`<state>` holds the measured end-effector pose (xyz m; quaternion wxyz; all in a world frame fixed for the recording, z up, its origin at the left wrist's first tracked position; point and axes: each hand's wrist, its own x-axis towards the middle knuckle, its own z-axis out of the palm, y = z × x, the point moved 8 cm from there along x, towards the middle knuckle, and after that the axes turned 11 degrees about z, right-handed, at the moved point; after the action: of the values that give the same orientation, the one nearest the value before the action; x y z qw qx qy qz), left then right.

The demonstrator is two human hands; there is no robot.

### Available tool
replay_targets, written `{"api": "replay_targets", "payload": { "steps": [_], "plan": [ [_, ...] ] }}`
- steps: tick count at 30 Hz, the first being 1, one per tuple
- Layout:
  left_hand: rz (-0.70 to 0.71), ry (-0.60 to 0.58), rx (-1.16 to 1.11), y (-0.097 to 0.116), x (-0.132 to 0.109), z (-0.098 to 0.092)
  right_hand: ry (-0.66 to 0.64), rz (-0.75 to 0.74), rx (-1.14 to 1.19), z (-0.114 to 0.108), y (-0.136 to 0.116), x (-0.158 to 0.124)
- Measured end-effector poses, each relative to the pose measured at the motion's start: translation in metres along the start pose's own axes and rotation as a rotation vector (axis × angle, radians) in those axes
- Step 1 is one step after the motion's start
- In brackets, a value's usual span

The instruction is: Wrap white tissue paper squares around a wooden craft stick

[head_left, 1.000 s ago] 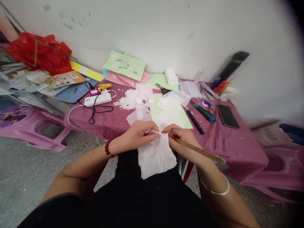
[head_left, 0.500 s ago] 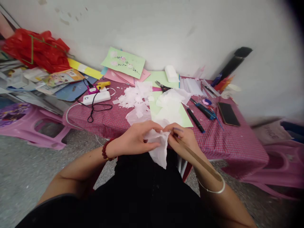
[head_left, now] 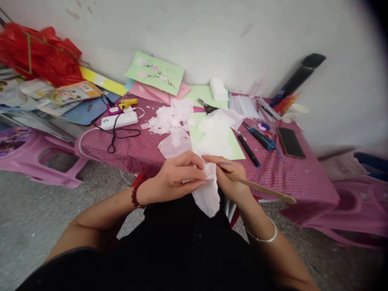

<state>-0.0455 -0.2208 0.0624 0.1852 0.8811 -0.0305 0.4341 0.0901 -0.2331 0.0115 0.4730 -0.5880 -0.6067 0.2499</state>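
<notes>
A crumpled sheet of thin white tissue paper (head_left: 207, 201) hangs between my two hands over my lap, in front of the table edge. My left hand (head_left: 177, 178) pinches its upper part, fingers bent and pointing right. On the other side my right hand (head_left: 232, 182) holds the same tissue between thumb and forefinger. A flat brown wooden stick (head_left: 266, 189) is also in that hand, sticking out to the right past the wrist. Just beyond the hands lie more white tissue sheets (head_left: 216, 137) on a green sheet (head_left: 239, 149), with a heap of torn white scraps (head_left: 165, 121) to the left.
Scissors (head_left: 206, 106), a black marker (head_left: 249, 150), a blue-handled tool (head_left: 260, 138) and a phone (head_left: 291, 142) lie on the checked tablecloth (head_left: 151, 155). A power strip (head_left: 119, 120) with cords is at left. Green floral paper (head_left: 156, 72) leans near the wall.
My left fingers have closed together over the tissue, where a gap showed before. The wooden stick has swung away from my right forearm, outward to the right. The view has shifted slightly.
</notes>
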Motion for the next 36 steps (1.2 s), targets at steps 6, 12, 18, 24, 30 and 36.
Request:
{"api": "replay_targets", "payload": {
  "steps": [6,12,18,24,30,36],
  "plan": [
    [-0.274,0.032,-0.252,-0.021,-0.011,0.009,-0.057,0.094,0.077,0.008,0.003,0.002],
    [-0.507,0.182,-0.527,-0.04,-0.024,0.015,0.09,0.233,0.159,-0.008,0.014,-0.005],
    [-0.347,0.021,-0.257,-0.031,-0.018,0.017,-0.285,0.365,0.358,0.022,0.014,-0.015],
    [-0.289,-0.093,-0.165,-0.026,-0.018,0.021,-0.298,0.431,0.384,0.032,0.023,-0.017],
    [-0.342,-0.067,-0.155,-0.029,-0.019,0.017,-0.341,0.431,0.431,0.03,0.025,-0.019],
    [-0.312,-0.103,0.1,-0.025,-0.019,0.016,-0.313,0.252,-0.042,0.025,0.015,-0.022]
  ]
}}
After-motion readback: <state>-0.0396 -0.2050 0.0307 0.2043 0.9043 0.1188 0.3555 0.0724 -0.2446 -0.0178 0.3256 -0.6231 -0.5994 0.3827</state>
